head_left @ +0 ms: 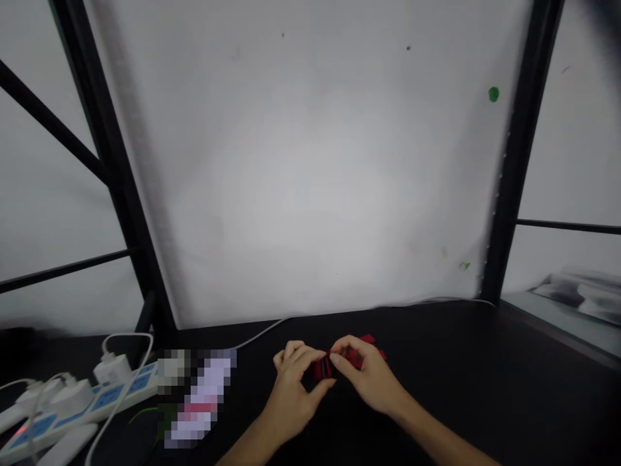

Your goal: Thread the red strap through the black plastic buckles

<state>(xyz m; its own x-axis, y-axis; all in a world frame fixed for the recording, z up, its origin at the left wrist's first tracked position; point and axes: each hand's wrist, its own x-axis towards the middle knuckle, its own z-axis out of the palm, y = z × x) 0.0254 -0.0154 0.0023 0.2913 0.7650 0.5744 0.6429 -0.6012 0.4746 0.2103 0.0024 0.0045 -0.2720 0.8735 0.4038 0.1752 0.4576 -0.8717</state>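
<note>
Low in the middle of the head view, my left hand [294, 391] curves its thumb and fingers around a small red piece with dark stripes [323, 369], perhaps folded cloth or ribbon. My right hand [371, 378] is closed in a pinch at the upper right edge of that piece; the fingertips hide what exactly lies between them. More red material [367, 339] shows behind the right hand, partly covered by it. I cannot tell whether it joins the piece in the left hand.
A white power strip [104, 401] with chargers and cables lies at the left on the black table [460, 388]. A blurred-out pale purple item [201, 398] lies beside it. The white panel [320, 194] stands at the back between black posts, a thin cable [262, 333] along its foot.
</note>
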